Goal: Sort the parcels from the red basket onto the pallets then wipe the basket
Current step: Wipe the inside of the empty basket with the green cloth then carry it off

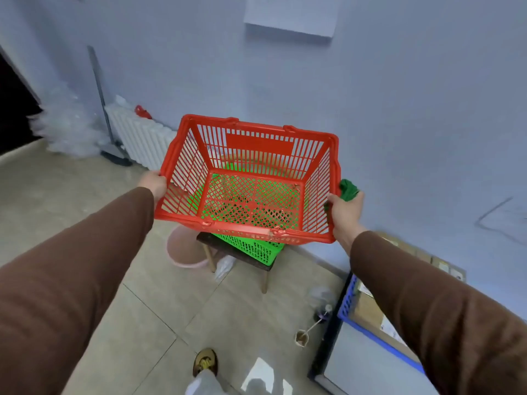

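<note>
The red basket [258,142] hangs in the air in front of me, tilted, with nothing inside it. My left hand [154,183] grips its left rim. My right hand [345,210] grips the right rim and also holds a bunched green cloth [348,190] against it. At the lower right a blue pallet [346,302] carries brown cardboard parcels [368,310], partly hidden by my right sleeve.
A green basket [253,248] sits on a small wooden stool [228,252] right below the red one. A pink bucket [182,249] stands beside the stool. A white radiator [137,132] lines the back wall. A paper cup [301,337] and a plastic bottle [323,312] lie on the tiled floor.
</note>
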Action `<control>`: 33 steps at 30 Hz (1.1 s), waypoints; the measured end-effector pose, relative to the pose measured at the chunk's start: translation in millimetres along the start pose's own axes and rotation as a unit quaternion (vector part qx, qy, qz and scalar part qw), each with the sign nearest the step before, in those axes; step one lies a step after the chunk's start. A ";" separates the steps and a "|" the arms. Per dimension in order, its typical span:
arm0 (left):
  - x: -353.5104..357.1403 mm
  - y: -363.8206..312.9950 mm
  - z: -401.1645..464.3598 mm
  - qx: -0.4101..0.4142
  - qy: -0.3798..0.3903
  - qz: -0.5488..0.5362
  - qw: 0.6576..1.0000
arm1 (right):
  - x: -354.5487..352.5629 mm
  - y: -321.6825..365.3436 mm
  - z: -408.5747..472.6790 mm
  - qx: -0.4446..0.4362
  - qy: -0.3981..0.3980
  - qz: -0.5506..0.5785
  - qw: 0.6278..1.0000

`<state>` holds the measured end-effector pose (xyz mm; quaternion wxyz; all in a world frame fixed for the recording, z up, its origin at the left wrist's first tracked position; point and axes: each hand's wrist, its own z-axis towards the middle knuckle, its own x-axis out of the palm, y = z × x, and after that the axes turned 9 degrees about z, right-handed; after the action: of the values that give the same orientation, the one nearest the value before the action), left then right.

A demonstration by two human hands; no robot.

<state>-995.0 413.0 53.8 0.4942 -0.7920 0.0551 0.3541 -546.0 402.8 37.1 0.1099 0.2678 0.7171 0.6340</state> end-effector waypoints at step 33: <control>146.4 60.1 307.1 0.008 0.137 0.027 0.990 | 72.0 -219.0 99.0 0.141 -0.110 -0.043 0.983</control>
<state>-1068.0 673.5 -161.0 0.4784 -0.8274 0.1464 0.2553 -610.4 513.1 -178.9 0.1764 0.3179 0.7936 0.4879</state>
